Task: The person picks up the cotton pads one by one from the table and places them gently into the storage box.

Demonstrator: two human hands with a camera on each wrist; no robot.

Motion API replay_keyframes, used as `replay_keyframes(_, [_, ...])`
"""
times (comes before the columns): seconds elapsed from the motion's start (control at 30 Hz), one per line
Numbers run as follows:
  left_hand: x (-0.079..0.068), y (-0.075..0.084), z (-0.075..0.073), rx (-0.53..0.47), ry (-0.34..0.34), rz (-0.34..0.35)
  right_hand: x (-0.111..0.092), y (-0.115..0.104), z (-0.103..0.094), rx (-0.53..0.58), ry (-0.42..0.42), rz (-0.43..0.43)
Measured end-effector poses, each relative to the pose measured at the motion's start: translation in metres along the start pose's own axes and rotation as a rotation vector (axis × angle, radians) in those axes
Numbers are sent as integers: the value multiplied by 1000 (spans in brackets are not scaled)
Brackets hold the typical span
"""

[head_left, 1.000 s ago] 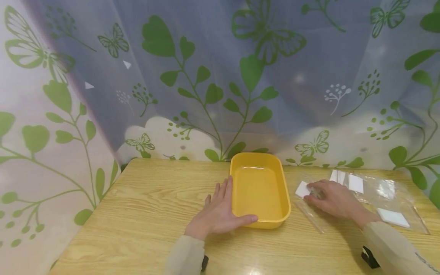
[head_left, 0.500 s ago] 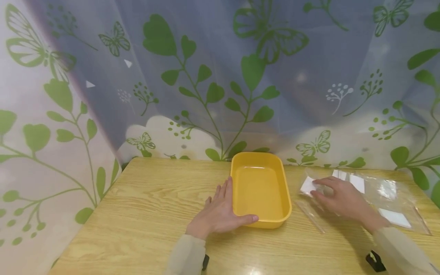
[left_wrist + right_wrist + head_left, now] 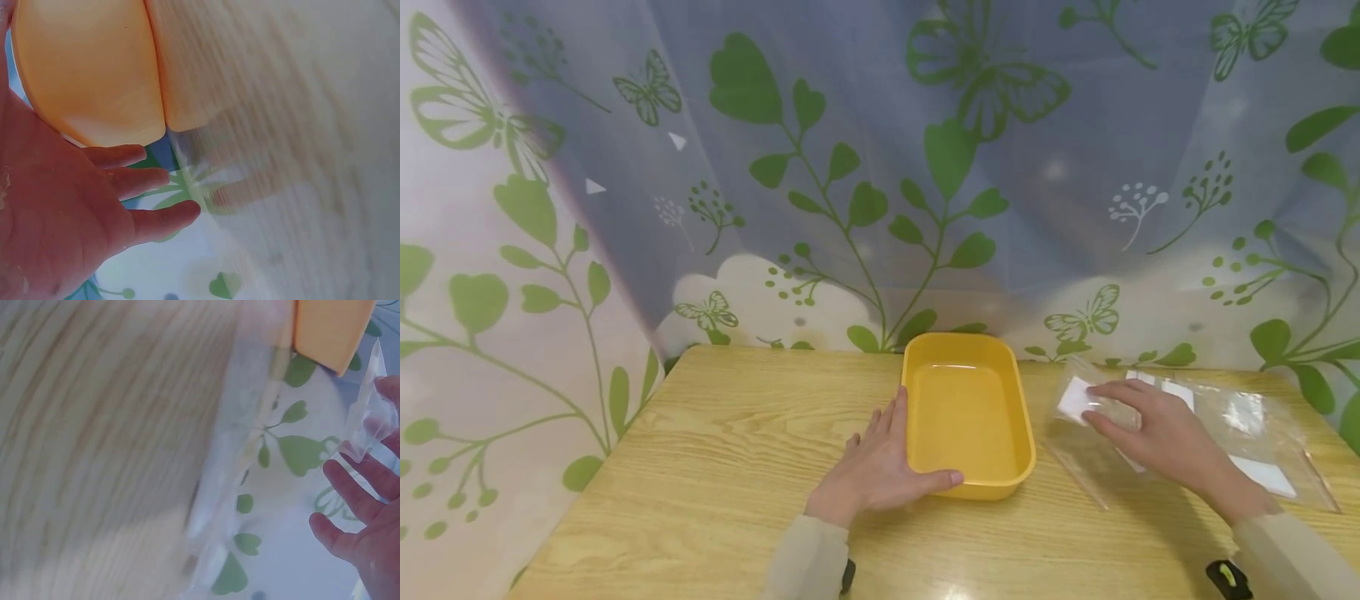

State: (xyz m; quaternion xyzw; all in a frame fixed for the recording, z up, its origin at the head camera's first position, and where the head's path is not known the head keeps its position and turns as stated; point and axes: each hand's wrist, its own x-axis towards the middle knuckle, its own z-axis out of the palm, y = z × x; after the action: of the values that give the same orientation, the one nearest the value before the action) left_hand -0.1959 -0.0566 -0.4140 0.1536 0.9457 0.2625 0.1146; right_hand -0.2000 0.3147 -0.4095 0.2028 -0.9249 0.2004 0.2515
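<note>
A yellow plastic bin stands on the table. My left hand rests against its left side, fingers straight along the wall and thumb over the front rim. In the left wrist view the fingers of the left hand lie spread beside the orange-looking bin. To the right of the bin, my right hand pinches a small clear plastic bag with a white label between thumb and fingers. The right wrist view shows this clear bag raised in the right hand, its other fingers extended.
More clear plastic bags with white labels lie flat at the right, partly under the right forearm. Another clear bag edge lies between bin and hand. A leaf-and-butterfly curtain hangs behind the wooden table.
My right hand has gripped the labelled bag and drawn it slightly up and to the right, off the bag beneath. The left hand and bin have stayed put.
</note>
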Motion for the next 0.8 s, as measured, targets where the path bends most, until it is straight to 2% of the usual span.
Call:
replay_keyframes(0.33, [0,-1,1,-33,3,-12,6,-29,-5,29,31,-93])
replay_keyframes(0.6, [2,-1,1,-41,6,-2,14,-46,0,89,118,-220])
replay_keyframes(0.7, [3,-1,1,-46,3,-3,17,-53,2,111,112,-247])
replay_keyframes(0.8, [2,-2,1,-53,3,-3,17,-60,4,103,92,-238])
